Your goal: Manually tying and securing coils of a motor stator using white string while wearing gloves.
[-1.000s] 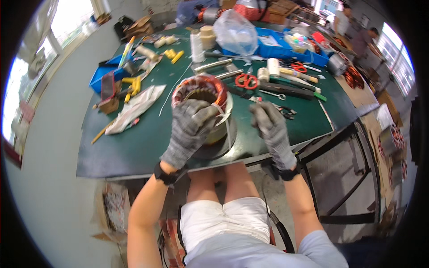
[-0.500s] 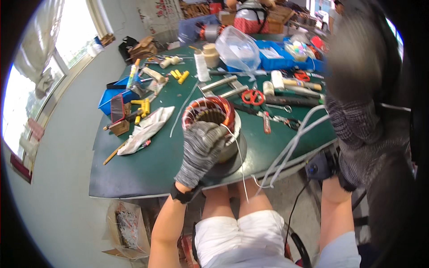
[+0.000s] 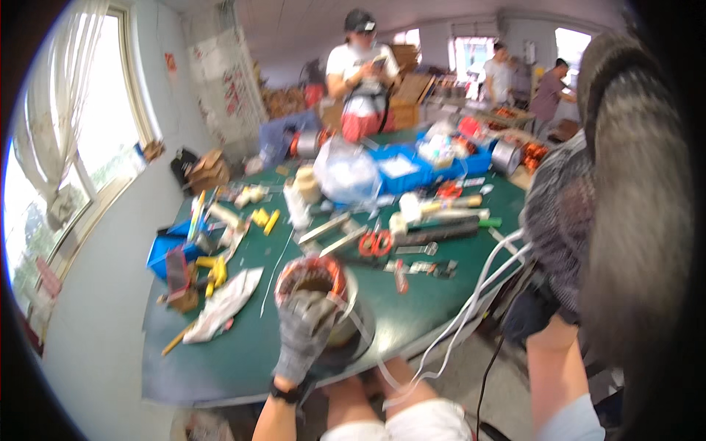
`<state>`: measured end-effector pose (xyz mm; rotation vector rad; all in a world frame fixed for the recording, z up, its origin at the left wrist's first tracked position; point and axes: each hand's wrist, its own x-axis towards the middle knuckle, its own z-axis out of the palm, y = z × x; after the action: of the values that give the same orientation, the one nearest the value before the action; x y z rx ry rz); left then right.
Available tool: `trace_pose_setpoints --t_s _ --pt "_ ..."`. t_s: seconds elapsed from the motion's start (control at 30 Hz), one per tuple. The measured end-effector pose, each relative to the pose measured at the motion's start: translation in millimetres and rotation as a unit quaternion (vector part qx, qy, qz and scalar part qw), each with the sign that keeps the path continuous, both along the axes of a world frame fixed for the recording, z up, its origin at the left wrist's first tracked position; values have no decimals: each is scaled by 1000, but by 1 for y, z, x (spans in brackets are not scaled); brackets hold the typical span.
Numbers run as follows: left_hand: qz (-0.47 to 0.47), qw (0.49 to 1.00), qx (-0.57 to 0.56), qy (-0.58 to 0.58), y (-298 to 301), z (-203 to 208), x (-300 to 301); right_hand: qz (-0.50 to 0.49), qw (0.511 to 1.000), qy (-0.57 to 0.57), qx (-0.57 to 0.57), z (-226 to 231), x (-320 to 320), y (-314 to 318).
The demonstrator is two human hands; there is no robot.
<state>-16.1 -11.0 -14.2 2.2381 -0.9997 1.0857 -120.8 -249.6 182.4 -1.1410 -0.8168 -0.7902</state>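
Having swung away, your right hand (image 3: 565, 213) is gripping cord (image 3: 471, 301), likely drawing slack; your left hand (image 3: 305, 328) is touching copper coils (image 3: 332, 271), grip unclear.

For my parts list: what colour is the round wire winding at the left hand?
The round wire winding is reddish orange; head view shows it best.

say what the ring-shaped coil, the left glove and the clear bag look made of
Coil: probably copper wire, judging by its orange-brown colour; blur hides the finish. Left glove: matte grey knit, apparently textile, from its mottled surface. Bag: likely thin, slightly shiny plastic, since it looks translucent.
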Motion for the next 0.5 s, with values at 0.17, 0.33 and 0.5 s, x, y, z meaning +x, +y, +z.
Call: trace_pose_setpoints --t_s 0.17,0.33,0.5 --pt "-44 998 -45 8 -15 11 21 -29 996 -62 -57 17 3 -15" --pt "-52 996 -55 52 -5 15 19 -97 954 198 -201 -83 67 5" --pt "-70 994 -50 69 8 4 1 -174 918 -13 -357 -204 123 45"
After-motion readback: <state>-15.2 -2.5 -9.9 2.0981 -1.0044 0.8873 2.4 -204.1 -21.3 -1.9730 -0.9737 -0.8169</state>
